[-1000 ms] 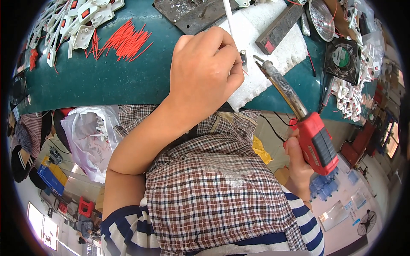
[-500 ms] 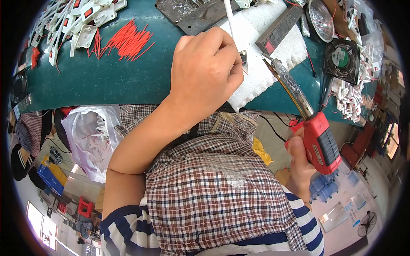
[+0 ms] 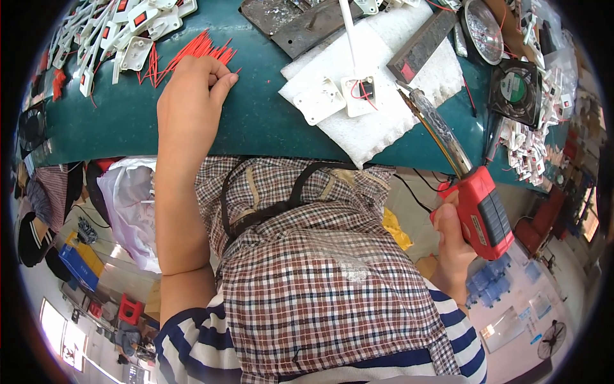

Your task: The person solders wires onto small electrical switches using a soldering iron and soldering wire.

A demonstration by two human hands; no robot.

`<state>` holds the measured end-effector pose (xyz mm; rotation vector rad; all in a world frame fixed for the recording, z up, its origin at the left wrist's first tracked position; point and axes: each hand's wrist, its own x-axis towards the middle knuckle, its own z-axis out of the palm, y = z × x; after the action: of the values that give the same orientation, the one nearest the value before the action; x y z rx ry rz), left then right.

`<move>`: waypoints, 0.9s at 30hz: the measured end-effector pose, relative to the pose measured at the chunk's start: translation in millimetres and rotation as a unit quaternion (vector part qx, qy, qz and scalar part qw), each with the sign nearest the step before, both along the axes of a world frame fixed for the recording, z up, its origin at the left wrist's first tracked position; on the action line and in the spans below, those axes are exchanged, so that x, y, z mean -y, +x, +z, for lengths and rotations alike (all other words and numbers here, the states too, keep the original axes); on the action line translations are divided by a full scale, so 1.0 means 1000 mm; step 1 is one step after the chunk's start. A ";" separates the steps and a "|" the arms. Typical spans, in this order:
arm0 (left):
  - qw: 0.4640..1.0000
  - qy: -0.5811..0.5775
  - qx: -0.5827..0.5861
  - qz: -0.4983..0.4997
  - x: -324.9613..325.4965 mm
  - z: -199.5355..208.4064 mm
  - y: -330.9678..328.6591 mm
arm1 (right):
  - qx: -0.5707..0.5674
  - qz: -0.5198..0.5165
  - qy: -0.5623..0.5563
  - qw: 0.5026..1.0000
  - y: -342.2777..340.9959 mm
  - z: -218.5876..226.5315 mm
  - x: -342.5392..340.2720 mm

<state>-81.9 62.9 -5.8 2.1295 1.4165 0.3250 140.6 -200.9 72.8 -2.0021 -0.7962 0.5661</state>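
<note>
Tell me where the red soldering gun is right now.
In the head view, the red soldering gun is at the right, gripped by the right hand off the green table's edge, its tip reaching the white foam pad.

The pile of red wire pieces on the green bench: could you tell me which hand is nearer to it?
Left. The left hand rests at the red wire pieces, fingertips touching them; the right hand is far off, gripping the red soldering gun.

A short-sleeved top with navy and white horizontal stripes is worn, its sleeves ending above the elbows. Over the front, a checked cloth apron (image 3: pixel 320 269) in red, white and dark blue is tied, crossed by a dark strap (image 3: pixel 281 206). Both forearms are bare.
</note>
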 end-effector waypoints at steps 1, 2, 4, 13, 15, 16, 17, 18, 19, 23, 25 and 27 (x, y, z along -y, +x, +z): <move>0.999 0.036 -0.008 -0.010 0.002 0.000 0.004 | -0.001 0.009 -0.008 1.000 0.002 0.000 0.002; 0.999 0.036 -0.006 -0.012 0.005 0.003 0.009 | -0.001 0.017 -0.016 1.000 0.003 0.000 0.003; 0.998 0.056 0.009 0.006 0.011 0.015 0.018 | -0.001 -0.006 -0.018 1.000 -0.003 0.004 0.000; 0.971 0.068 0.189 -0.130 0.054 0.019 0.073 | 0.003 0.025 -0.045 0.999 0.001 0.004 0.015; 0.967 0.090 0.198 -0.137 0.060 0.013 0.080 | 0.001 0.013 -0.054 0.998 -0.001 0.005 0.015; 0.968 0.088 0.192 -0.136 0.061 0.013 0.082 | 0.012 0.027 -0.064 0.998 0.000 0.006 0.016; 0.968 0.087 0.191 -0.136 0.062 0.010 0.083 | 0.022 0.041 -0.074 0.996 0.001 0.005 0.016; 0.962 0.112 0.202 -0.142 0.062 0.004 0.084 | 0.021 0.041 -0.075 0.996 0.001 0.005 0.016; 0.956 0.137 0.213 -0.148 0.062 0.001 0.085 | 0.003 0.054 -0.072 0.996 0.002 0.004 0.016; 0.957 0.149 0.202 -0.143 0.063 -0.001 0.087 | -0.019 0.091 -0.073 0.993 0.005 0.002 0.014; 0.957 0.157 0.201 -0.141 0.063 -0.002 0.087 | -0.021 0.093 -0.077 0.992 0.006 0.000 0.013; 0.956 0.159 0.201 -0.143 0.063 -0.002 0.088 | -0.024 0.094 -0.082 0.992 0.006 -0.001 0.012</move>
<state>6.1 -0.2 -7.9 2.3097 0.8537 0.8641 146.3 -212.9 72.1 -2.0666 -0.9411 0.8074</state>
